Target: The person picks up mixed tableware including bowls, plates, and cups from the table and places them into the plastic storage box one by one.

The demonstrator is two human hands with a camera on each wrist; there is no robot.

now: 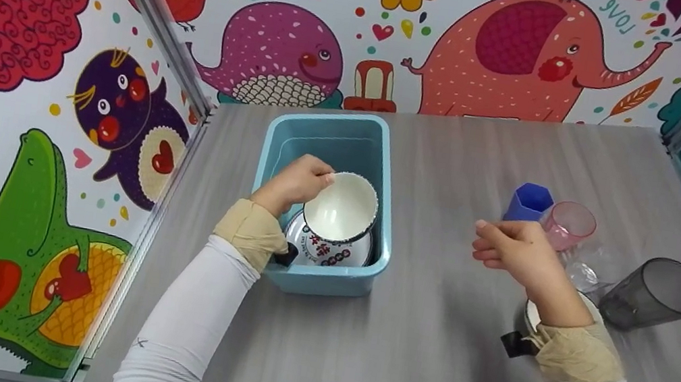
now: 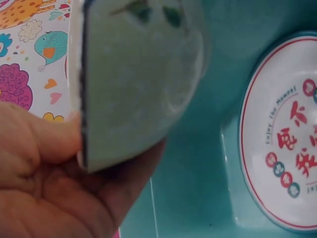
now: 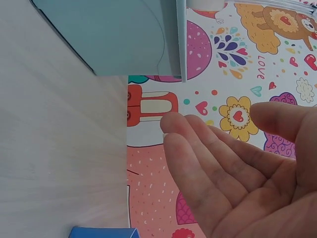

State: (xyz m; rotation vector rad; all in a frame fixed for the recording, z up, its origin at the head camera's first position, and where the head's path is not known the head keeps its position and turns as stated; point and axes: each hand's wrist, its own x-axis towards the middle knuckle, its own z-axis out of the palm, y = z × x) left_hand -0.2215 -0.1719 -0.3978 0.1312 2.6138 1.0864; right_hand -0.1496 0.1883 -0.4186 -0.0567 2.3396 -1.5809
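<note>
Item one, far left: our left hand (image 1: 292, 185), fingers and thumb pinching the rim of a white bowl (image 1: 341, 207). We hold the bowl over the teal bin (image 1: 273, 139), tilted, its mouth facing up and toward us, its base toward the bin's far wall. From the left wrist view the bowl stands nearly on edge, rim running top to bottom.

Item two, beneath the bowl: a white plate (image 1: 331, 252) with red lettering, lying in the bin.

Item three, centre right: our right hand (image 1: 516, 249), hovering above the grey counter (image 1: 426, 341), fingers loosely extended, holding nothing.

Item four, just beyond that hand: a blue cup (image 1: 528, 202), a pink cup (image 1: 569, 224), and farther right a dark grey cup (image 1: 655, 295) tipped on its side.
</note>
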